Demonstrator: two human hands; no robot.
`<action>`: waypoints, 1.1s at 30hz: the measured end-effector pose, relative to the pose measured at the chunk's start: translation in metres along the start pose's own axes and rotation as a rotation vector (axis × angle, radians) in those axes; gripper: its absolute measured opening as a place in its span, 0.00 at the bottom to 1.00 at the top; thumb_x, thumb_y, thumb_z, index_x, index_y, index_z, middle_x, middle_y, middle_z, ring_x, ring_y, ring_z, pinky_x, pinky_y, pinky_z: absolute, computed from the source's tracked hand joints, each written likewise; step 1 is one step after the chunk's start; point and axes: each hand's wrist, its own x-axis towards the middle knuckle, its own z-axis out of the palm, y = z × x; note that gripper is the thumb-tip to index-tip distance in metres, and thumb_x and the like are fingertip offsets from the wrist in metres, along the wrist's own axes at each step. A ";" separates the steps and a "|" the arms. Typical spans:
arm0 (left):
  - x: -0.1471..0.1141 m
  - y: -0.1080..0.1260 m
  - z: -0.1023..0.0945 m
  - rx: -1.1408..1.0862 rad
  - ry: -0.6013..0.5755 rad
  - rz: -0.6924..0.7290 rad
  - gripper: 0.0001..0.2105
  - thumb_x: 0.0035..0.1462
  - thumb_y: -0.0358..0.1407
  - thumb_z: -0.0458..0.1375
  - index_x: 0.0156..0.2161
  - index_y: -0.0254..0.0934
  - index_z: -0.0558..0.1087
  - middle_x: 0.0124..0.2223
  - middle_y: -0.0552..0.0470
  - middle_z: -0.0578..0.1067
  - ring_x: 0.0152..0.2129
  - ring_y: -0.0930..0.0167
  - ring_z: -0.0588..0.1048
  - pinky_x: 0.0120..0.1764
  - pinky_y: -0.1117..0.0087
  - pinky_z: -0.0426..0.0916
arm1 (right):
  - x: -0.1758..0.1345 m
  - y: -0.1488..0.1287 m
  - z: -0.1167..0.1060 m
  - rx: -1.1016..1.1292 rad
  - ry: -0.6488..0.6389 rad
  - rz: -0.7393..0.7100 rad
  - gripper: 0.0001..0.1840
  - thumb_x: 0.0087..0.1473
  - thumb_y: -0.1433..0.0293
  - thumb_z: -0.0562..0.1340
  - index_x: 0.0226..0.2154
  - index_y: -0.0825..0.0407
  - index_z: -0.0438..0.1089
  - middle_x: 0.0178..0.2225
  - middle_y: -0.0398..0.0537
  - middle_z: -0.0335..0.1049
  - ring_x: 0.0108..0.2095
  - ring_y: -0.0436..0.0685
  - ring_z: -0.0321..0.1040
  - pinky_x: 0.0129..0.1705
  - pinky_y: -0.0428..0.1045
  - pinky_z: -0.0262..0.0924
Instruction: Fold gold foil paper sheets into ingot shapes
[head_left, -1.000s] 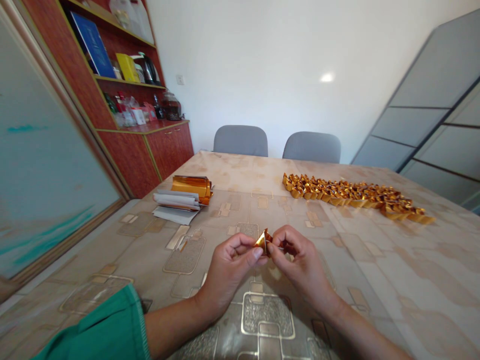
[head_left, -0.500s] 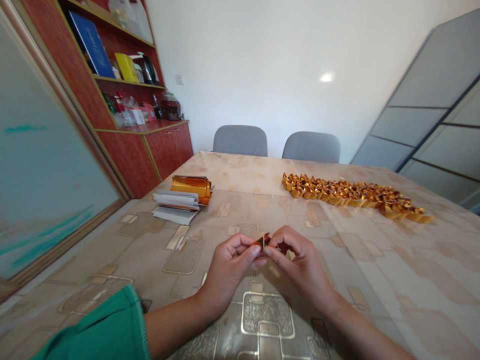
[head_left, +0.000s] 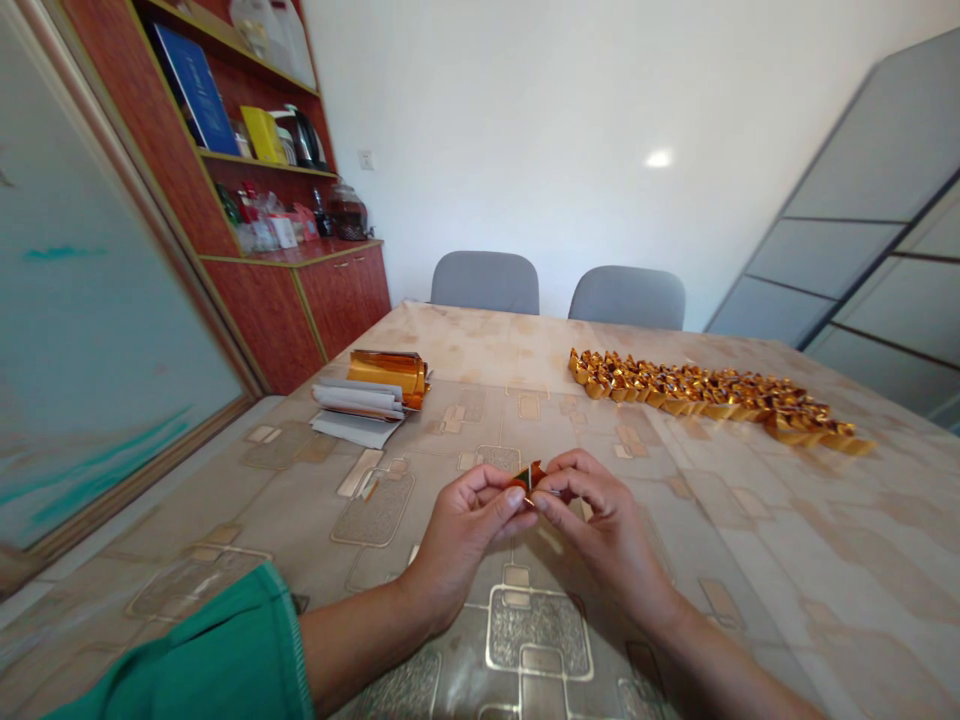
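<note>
A red-brown wooden cupboard with open shelves (head_left: 334, 308) stands beyond the left edge of the table with its beige, patterned cover (head_left: 502, 338). Near that left edge, toward the far left corner, lies a curled stack of shiny gold-orange foil sheets (head_left: 387, 372); just on the near side of it, touching or almost so, is a folded bundle of grey-white sheets (head_left: 358, 402).

The bare left hand (head_left: 459, 535), below a green sleeve (head_left: 214, 650), is over the table's near half, roughly midway between its side edges. Its thumb and fingertips are pinched together on the left end of a small folded piece of copper-gold foil paper (head_left: 531, 480), held up between both hands. This looks like a folding or shaping step; the next move seems to call for a light, even grip so that the thin sides bend without creasing or tearing. The piece is glossy, with a dark hollow, a narrow pale line across it and a pointed upper edge; the fingers hide the rest.

The bare right hand (head_left: 611, 525) pinches the right end between thumb and forefinger, the gap closed on the foil.

Farther right, a dense band of small shiny gold folded pieces (head_left: 682, 388) slants from the table's far half toward its right edge.
</note>
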 end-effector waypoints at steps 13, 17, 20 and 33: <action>0.000 -0.003 -0.004 -0.155 -0.059 -0.104 0.13 0.46 0.33 0.72 0.33 0.33 0.72 0.38 0.49 0.80 0.39 0.69 0.79 0.52 0.64 0.71 | -0.001 0.012 0.009 0.197 0.083 0.204 0.12 0.50 0.67 0.68 0.35 0.46 0.64 0.30 0.41 0.64 0.32 0.54 0.62 0.33 0.50 0.58; 0.001 -0.003 -0.003 -0.178 -0.079 -0.097 0.10 0.49 0.32 0.70 0.34 0.34 0.73 0.37 0.51 0.80 0.37 0.72 0.78 0.49 0.67 0.71 | -0.002 0.012 0.011 0.243 0.061 0.212 0.14 0.49 0.67 0.68 0.38 0.46 0.65 0.32 0.41 0.65 0.34 0.55 0.62 0.36 0.50 0.58; 0.001 -0.003 -0.002 -0.193 -0.078 -0.081 0.10 0.50 0.32 0.70 0.35 0.35 0.73 0.37 0.52 0.79 0.37 0.73 0.78 0.48 0.69 0.71 | -0.003 0.012 0.011 0.255 0.046 0.242 0.16 0.49 0.63 0.70 0.37 0.47 0.65 0.32 0.42 0.65 0.33 0.55 0.62 0.35 0.50 0.57; 0.003 -0.004 -0.002 -0.187 -0.019 -0.049 0.12 0.47 0.35 0.72 0.34 0.35 0.74 0.36 0.53 0.79 0.35 0.75 0.76 0.45 0.72 0.70 | -0.004 0.011 0.010 0.372 0.007 0.317 0.12 0.51 0.60 0.69 0.30 0.50 0.69 0.28 0.42 0.68 0.30 0.53 0.62 0.33 0.48 0.57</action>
